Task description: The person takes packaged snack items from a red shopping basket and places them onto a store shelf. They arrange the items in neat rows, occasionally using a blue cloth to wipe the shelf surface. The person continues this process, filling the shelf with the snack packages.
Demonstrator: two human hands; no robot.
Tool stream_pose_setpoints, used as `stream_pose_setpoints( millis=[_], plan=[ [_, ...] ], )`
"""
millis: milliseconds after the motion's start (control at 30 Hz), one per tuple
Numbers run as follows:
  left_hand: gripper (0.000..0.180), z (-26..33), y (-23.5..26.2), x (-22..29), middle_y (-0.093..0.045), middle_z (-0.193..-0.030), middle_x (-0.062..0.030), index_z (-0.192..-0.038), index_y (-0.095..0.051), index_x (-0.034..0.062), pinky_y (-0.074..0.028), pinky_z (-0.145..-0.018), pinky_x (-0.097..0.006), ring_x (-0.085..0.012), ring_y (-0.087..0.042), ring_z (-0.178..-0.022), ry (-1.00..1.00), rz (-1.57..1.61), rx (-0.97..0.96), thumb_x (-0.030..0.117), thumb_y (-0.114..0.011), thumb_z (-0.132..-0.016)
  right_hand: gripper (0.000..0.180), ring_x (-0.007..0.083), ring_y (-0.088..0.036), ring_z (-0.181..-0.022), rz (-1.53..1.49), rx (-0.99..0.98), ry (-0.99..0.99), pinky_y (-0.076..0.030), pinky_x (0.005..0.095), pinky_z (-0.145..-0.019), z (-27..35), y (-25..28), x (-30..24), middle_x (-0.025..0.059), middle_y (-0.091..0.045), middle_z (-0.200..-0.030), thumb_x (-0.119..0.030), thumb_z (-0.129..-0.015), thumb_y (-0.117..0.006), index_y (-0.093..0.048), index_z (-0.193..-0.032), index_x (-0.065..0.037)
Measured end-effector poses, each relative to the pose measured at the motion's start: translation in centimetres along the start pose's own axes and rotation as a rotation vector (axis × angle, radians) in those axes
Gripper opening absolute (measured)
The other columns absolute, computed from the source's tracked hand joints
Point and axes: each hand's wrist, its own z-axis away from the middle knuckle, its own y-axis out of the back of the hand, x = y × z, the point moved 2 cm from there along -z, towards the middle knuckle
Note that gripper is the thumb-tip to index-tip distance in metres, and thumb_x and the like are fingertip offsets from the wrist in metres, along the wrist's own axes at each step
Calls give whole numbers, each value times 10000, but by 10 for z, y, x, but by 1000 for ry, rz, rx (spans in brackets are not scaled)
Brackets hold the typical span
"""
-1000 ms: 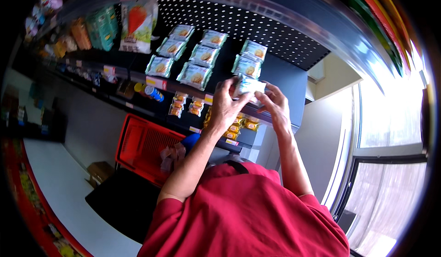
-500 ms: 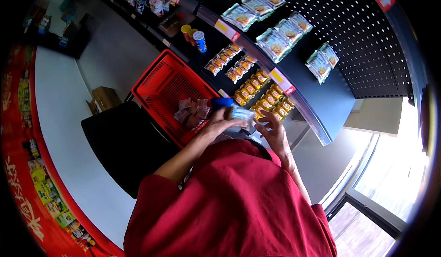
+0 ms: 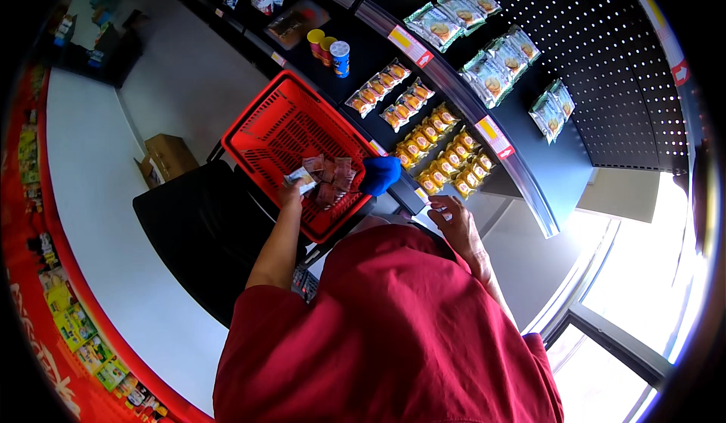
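Observation:
My left hand (image 3: 290, 193) reaches over the near side of a red shopping basket (image 3: 261, 90), its fingers closed on a small pale packet (image 3: 302, 178). Beside that packet, several pinkish-brown packets (image 3: 331, 172) lie heaped in the basket. My right hand (image 3: 458, 228) is raised below the shelf's front edge, fingers apart and slightly bent, with nothing visible in it. Between the hands, a bright blue object (image 3: 380, 175), perhaps cloth or a cap, rests by the basket's right rim. Yellow-wrapped snack cakes (image 3: 454, 161) lie in rows on the shelf closest to my right hand.
Rows of clear-wrapped cakes (image 3: 378, 88) and a blue canister (image 3: 340, 59) stand on the lower shelf. Pale green packets (image 3: 488, 79) sit on the shelf above. A black seat or table top (image 3: 189, 234) and a cardboard box (image 3: 172, 157) are to the left.
My left hand has moved left from beside my right hand to over the basket, carrying the pale packet. My right hand stays by the shelf edge. The blue object shows more fully.

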Motion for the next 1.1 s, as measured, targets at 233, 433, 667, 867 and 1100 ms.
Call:
stream_pose_setpoints(
  millis=[233, 433, 667, 867, 1100],
  plan=[
    [570, -28, -3, 56, -723, -958, -164, -970, -678, -110, -602, -666, -397, -262, -724, -829, -82, -108, 145, 324, -930, -699, 318, 282, -710, -951, 19, 13, -60, -580, 379, -835, 7, -7, 0, 156, -687, -1104, -148, -924, -706, -663, -1218, -36],
    [315, -56, 2, 40, -509, -618, -18, -938, -564, 34, -304, -378, -332, -137, -401, -408, -124, -277, 98, 206, -816, -864, 325, 280, -713, -944, 42, 13, -66, -576, 379, -839, 10, -14, 6, 153, -691, -1104, -157, -921, -700, -663, -1222, -42],
    [214, 4, -7, 24, -530, -788, -36, -854, -450, 105, -443, -553, -331, -137, -550, -701, -53, -97, -115, 70, -661, -868, 308, 287, -715, -918, 32, 30, -3, -577, 382, -818, 6, 4, 14, 153, -685, -1108, -143, -936, -685, -659, -1226, -45],
    [227, 115, -64, 84, -664, -1115, -76, -1180, -624, 75, -566, -734, -307, -217, -696, -994, -363, 48, -255, 150, -676, -972, 286, 275, -706, -957, -36, 110, 37, -580, 371, -799, 9, 32, 12, 151, -676, -1099, -126, -948, -679, -654, -1219, -39],
    [334, 312, -150, 190, -650, -1246, -104, -1345, -568, 51, -518, -915, -303, -180, -634, -1114, -1000, 38, -645, 195, -589, -1045, 234, 257, -693, -921, -115, 331, 189, -575, 348, -758, 25, 101, -18, 126, -675, -1041, -75, -964, -657, -635, -1195, -43]
  ],
)
